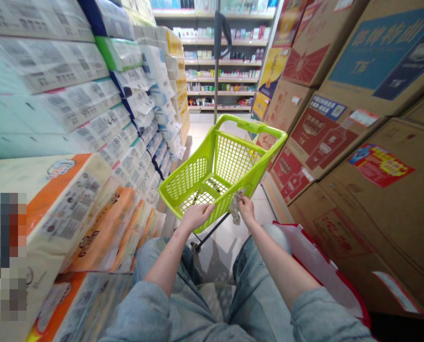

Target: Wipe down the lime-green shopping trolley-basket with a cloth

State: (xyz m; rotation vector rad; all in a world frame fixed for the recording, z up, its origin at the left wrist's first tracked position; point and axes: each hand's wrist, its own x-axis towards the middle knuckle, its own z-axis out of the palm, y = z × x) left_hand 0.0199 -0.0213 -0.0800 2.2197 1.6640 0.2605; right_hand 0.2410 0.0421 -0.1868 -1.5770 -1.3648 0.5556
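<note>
A lime-green plastic shopping basket (238,159) on a wheeled metal frame, with a tall grey handle (223,35), stands tilted in front of my knees. My left hand (198,216) grips the basket's near rim, thumb on top and fingers wrapped out of sight. In my right hand (246,209) a crumpled, pale patterned cloth (235,206) is pinched against the outside of the basket's right wall. Through the mesh I see the basket's floor, with nothing lying on it. One small caster (196,247) shows under the frame.
Stacked tissue packs (101,114) line the left side, with orange packs (101,228) close to my left arm. Cardboard cartons (357,166) rise on the right. A red-edged white bag or box (315,256) sits by my right leg. Shelves of small goods (226,61) stand ahead.
</note>
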